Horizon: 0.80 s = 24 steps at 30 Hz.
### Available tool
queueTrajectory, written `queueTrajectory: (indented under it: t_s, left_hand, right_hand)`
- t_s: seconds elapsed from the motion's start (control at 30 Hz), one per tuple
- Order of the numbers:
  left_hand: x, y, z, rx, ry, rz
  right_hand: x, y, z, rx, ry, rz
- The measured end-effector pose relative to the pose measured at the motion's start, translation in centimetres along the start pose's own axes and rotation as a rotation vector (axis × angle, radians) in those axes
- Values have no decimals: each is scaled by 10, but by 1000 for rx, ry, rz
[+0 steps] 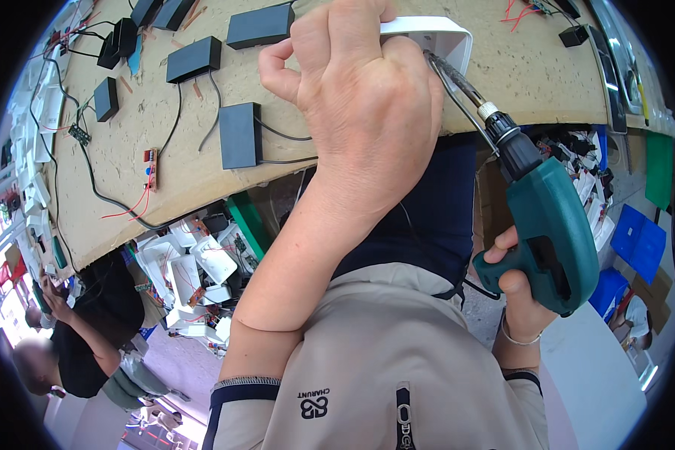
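My left hand [371, 101] reaches up across the bench edge, its fingers bent around a white plastic housing [457, 46]. The fingertips are partly hidden behind the hand and the upper picture edge. In my right hand [525, 296] is a green soldering gun [553, 214], gripped by its handle. Its dark metal tip points up and left into the open side of the housing, close to my left hand. A thin metal tube runs beside the tip. What the tip touches inside the housing is hidden.
Several black boxes with leads, among them one box [240, 136] near the front edge, lie on the worn wooden bench [307, 169]. A small circuit board [151, 169] with red wires sits at the left. Below is a heap of white housings [191, 274]. Another person [90, 337] works at left.
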<state>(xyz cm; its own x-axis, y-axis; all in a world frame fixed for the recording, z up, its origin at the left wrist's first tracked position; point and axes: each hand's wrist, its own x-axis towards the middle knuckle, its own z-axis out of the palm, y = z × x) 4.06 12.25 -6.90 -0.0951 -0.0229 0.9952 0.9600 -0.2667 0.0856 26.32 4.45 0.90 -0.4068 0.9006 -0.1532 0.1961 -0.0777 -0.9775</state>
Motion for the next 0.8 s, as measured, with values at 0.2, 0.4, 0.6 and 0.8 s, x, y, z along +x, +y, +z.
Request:
queueTrajectory:
  t_s: [0.2, 0.4, 0.6, 0.8]
  left_hand:
    - [2, 1, 0, 4, 3, 6]
    - [2, 1, -2, 28, -25, 1]
    - [18, 10, -14, 162, -444, -245]
    - [56, 40, -36, 258, -873, -517]
  right_hand:
    - [-1, -3, 1, 3, 17, 30]
    - [1, 0, 1, 12, -22, -27]
    - [0, 0, 8, -72, 83, 12]
    - [0, 2, 6, -78, 107, 11]
